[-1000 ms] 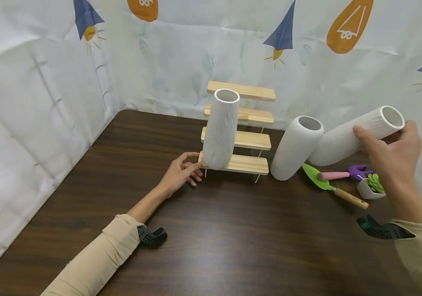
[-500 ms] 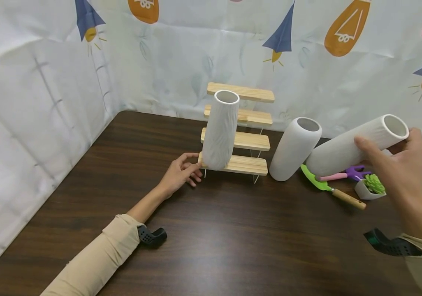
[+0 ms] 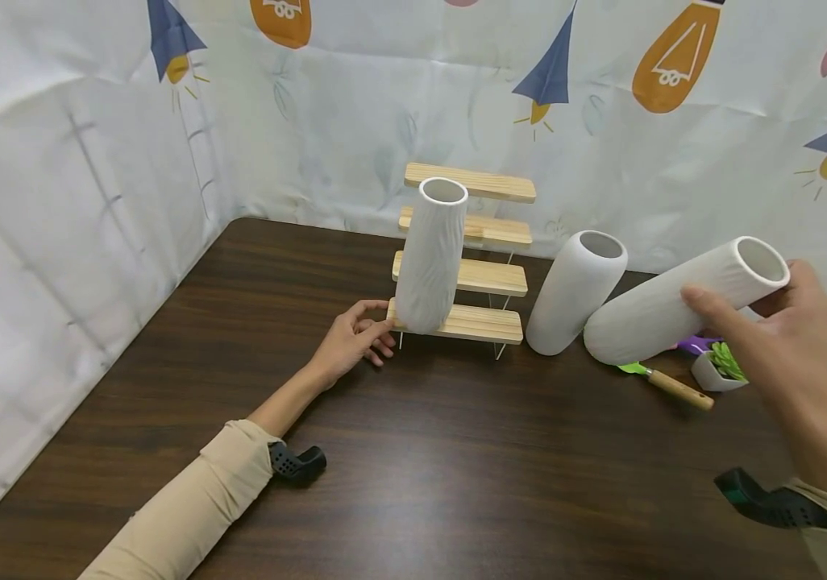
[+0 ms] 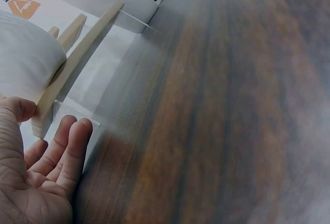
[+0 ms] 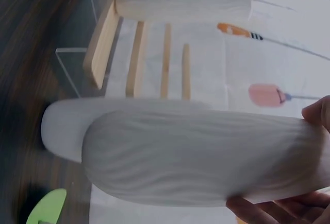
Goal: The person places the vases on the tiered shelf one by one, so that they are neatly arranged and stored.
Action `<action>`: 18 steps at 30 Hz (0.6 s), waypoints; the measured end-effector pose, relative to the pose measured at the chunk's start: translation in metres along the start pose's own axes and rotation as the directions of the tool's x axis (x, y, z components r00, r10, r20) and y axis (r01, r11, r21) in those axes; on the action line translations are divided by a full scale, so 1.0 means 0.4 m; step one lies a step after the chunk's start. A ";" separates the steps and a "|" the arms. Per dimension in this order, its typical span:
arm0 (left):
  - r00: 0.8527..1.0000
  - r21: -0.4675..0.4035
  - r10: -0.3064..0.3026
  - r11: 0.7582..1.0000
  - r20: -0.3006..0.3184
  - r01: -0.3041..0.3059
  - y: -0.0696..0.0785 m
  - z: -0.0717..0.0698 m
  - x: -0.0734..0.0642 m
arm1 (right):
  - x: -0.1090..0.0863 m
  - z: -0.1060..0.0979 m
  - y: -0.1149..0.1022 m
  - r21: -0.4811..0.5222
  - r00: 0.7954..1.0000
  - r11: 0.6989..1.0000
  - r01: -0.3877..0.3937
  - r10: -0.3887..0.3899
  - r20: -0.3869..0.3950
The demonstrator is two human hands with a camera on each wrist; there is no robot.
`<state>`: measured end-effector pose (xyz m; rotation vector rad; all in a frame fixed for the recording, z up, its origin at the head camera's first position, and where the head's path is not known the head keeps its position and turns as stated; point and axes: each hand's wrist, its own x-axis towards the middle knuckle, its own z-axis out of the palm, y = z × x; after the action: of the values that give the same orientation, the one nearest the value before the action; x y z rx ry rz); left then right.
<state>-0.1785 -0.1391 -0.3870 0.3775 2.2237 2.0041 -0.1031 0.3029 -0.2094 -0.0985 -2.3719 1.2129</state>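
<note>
My right hand (image 3: 791, 346) grips a white ribbed vase (image 3: 675, 306) near its mouth. The vase leans, mouth to the upper right, and hides part of the tools behind it; in the right wrist view the held vase (image 5: 201, 157) overlaps a second one. That smooth white vase (image 3: 573, 294) stands on the table just right of the stepped wooden display stand (image 3: 486, 322). Another ribbed white vase (image 3: 431, 258) is upright on the stand's lowest board, toward its left end. There my left hand (image 3: 351, 338) pinches the board's end, thumb against the wood (image 4: 77, 64), other fingers loosely bent below.
A green-bladed trowel (image 3: 678, 389) with a wooden handle, a purple tool (image 3: 696, 345) and a small potted succulent (image 3: 721, 370) lie at the right, partly covered. Patterned white curtain (image 3: 355, 121) hangs behind the dark wooden table (image 3: 421, 483).
The right hand has lowered the tilted vase, bringing its base left and down over the tools, nearer the smooth vase. My left hand has kept its place at the stand.
</note>
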 end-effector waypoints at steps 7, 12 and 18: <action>1.000 -0.003 0.004 1.000 -0.003 -0.004 0.000 0.000 0.002 | -0.023 0.009 -0.021 0.071 0.995 0.996 0.048 -0.054 0.080; 1.000 -0.005 0.001 1.000 -0.002 -0.001 0.000 0.000 0.003 | -0.037 0.027 -0.037 0.161 0.987 0.984 0.080 -0.101 0.127; 1.000 -0.004 -0.002 1.000 -0.003 0.002 0.000 -0.001 0.001 | -0.054 0.049 -0.053 0.195 0.972 0.975 0.109 -0.146 0.183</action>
<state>-0.1791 -0.1393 -0.3871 0.3711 2.2204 2.0094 -0.0896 0.2694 -0.2107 0.2419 -2.3735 1.4284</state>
